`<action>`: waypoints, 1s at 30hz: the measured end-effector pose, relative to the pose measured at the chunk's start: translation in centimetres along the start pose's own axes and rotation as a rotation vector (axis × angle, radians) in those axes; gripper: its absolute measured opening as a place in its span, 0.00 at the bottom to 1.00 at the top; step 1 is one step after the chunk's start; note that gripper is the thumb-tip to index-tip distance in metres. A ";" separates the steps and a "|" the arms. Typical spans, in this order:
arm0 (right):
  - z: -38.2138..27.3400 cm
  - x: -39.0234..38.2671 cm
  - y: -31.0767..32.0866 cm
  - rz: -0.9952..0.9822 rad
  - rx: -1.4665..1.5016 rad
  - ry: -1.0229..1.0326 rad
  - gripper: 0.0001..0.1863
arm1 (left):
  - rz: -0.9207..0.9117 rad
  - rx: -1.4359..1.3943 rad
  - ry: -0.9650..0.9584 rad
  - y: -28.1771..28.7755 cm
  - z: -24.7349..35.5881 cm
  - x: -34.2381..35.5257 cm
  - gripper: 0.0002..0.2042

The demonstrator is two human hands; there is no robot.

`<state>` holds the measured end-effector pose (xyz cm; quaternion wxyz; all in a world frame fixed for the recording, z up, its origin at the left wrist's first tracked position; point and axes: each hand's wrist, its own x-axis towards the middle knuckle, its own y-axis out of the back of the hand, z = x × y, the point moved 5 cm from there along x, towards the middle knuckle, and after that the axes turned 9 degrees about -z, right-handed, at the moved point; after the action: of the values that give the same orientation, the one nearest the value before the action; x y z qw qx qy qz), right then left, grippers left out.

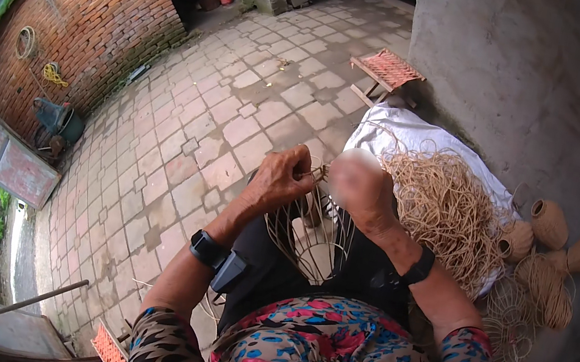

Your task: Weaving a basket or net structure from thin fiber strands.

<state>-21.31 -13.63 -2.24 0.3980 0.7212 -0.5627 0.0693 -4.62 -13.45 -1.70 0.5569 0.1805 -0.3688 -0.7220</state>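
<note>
An open frame of thin cane strands, with ribs curving down from its upper edge, stands between my dark-trousered knees. Bent fingers and thumb of my left hand pinch the strands at the frame's upper left. Close by on the right, my right hand is at the same upper edge; a blurred patch covers its fingers, so its grip is hidden. A heap of loose tan cord lies just beyond my right forearm, on a white sheet.
Several tan woven vessels and a coil of cord lie by the grey wall at right. A low folding stool stands ahead. Stone paving reaches a brick wall; a pole slants at lower left.
</note>
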 end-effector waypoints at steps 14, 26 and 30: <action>-0.1 0.3 -1.6 -0.214 -0.204 -0.118 0.06 | -0.096 -0.002 0.000 0.7 0.2 -0.1 0.12; -3.9 -2.2 -3.6 -0.131 -0.515 0.302 0.06 | -0.451 -0.215 0.129 -0.9 -1.8 1.5 0.14; -3.6 -2.4 -4.0 -0.081 -0.575 0.342 0.04 | -0.457 -0.318 0.100 -1.1 -2.1 1.7 0.13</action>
<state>-17.47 -9.27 -3.06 0.6764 0.5791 -0.4551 0.0119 -4.44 -15.58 -3.63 0.4185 0.2050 -0.1727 -0.8678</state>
